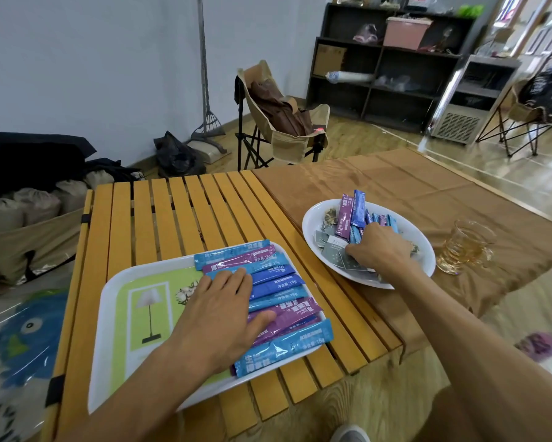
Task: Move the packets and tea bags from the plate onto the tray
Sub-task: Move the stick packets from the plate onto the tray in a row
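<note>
A white tray (115, 317) with a green lamp picture lies on the slatted wooden table. Along its right side sits a row of several blue and purple stick packets (281, 295). My left hand (217, 317) lies flat on that row, fingers spread. To the right, a white plate (312, 224) holds more blue and purple stick packets (357, 208), grey tea bag sachets (332, 248) and mesh tea bags (330, 215). My right hand (379, 247) reaches into the plate, fingers curled down over the packets and grey sachets; whether it grips one is hidden.
A glass mug of tea (462, 247) stands right of the plate on the brown cloth (395, 177). The slatted table (179, 212) ends just behind the tray. A folding chair (281, 116) stands beyond the table.
</note>
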### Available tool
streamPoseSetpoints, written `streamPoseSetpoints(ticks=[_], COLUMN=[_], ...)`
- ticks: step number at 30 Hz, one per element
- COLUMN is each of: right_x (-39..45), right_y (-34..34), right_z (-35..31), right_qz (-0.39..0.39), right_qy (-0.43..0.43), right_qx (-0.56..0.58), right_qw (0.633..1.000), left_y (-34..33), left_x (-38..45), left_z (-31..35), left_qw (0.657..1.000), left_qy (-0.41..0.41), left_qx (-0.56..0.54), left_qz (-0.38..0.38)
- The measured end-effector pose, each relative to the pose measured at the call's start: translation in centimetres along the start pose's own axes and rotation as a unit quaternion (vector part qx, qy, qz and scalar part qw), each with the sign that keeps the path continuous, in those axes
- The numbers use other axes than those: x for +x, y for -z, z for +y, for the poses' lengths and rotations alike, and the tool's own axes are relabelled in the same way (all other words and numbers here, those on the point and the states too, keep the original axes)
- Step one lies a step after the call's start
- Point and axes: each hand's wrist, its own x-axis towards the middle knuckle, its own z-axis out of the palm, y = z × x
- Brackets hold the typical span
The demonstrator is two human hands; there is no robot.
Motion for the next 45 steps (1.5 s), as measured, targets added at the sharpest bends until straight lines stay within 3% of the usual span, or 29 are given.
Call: streamPoseSetpoints(ticks=[4,8,11,13,15,16,18,20,25,27,32,38,41,45], right_x=[0.2,0.4,0.3,0.1,-0.3,-0.5,-1.2,-1.9,-1.4,-1.0,-0.8,-0.7,0.1,2.5], right_y=[0.9,2.9,4.8,5.6,5.4,5.0,3.2,1.2,-1.4,-2.1,-3.7,-3.6,-3.1,-1.7], right_z=[0.6,1.5,1.6,1.0,-0.3,-1.2,-3.3,-5.2,-8.9,-9.7,-10.5,-10.3,-8.7,-5.0], right_qz=[-0.001,0.011,0.128,0.217,0.246,0.215,0.079,-0.046,-0.146,-0.163,-0.093,-0.030,0.035,0.114], right_qy=[-0.007,-0.056,-0.074,-0.042,0.016,0.051,0.097,0.113,0.161,0.176,0.227,0.224,0.180,0.031], right_qx=[0.059,0.045,0.038,0.083,0.168,0.233,0.363,0.417,0.401,0.352,0.169,0.181,0.211,0.185], right_qw=[0.998,0.997,0.988,0.972,0.954,0.947,0.923,0.901,0.890,0.905,0.955,0.957,0.960,0.976], left_y=[0.1,0.3,0.1,0.1,0.1,0.1,0.1,0.2,0.2,0.3,0.6,0.7,0.0,-0.4], left_x=[-0.1,-0.1,-0.1,0.0,0.0,0.0,0.0,0.0,0.0,0.0,0.4,1.5,1.5,1.5], left_z=[0.1,0.0,-0.1,-0.2,-0.2,-0.2,-0.1,-0.2,-0.3,-0.2,-0.5,-1.5,-2.0,-1.8], left_qw=[1.000,1.000,1.000,1.000,1.000,1.000,1.000,1.000,1.000,1.000,0.999,0.998,0.999,0.999], left_qy=[-0.001,-0.005,-0.007,-0.010,-0.013,-0.014,-0.013,-0.013,-0.014,-0.016,-0.024,0.013,0.021,0.013], left_qx=[0.000,0.009,0.011,0.015,0.016,0.016,0.012,0.008,0.010,0.004,-0.007,-0.002,0.000,-0.013], left_qz=[-0.003,-0.001,0.000,0.001,0.001,0.002,0.006,0.011,0.017,0.021,0.040,0.063,0.028,0.033])
